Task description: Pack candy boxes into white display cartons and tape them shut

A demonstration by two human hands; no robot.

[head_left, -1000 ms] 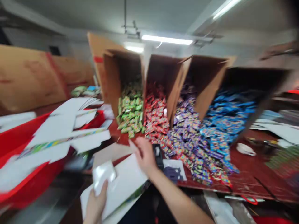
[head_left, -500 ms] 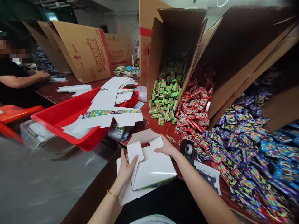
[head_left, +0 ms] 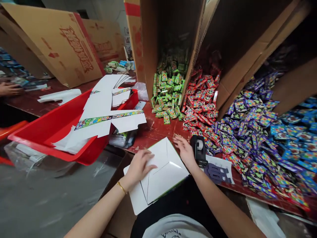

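Note:
A white cardboard box (head_left: 165,172) lies on my lap at the table's edge, its plain white face up with folded flaps meeting in creases. A printed green edge shows along its lower right side. My left hand (head_left: 141,166) rests on the upper left of this face, fingers extended and thumb spread. Along the box's right edge is my right hand (head_left: 185,152), fingers stretched out and holding nothing; whether it touches the edge I cannot tell. Just right of that hand stands a black tape dispenser (head_left: 198,150) with a roll in it.
A red tray (head_left: 34,138) holds flat white carton blanks (head_left: 96,107). Large cardboard boxes (head_left: 146,43) spill green (head_left: 168,96), red (head_left: 201,102), purple (head_left: 247,132) and blue packets (head_left: 292,132) onto the table. Dark cut-outs (head_left: 216,172) lie near the dispenser. At far left, a co-worker's hand (head_left: 10,89) shows.
The box's raised flaps are now folded down flat. My left hand has let go of a flap and lies on top; my right hand has moved right. The view has tilted down.

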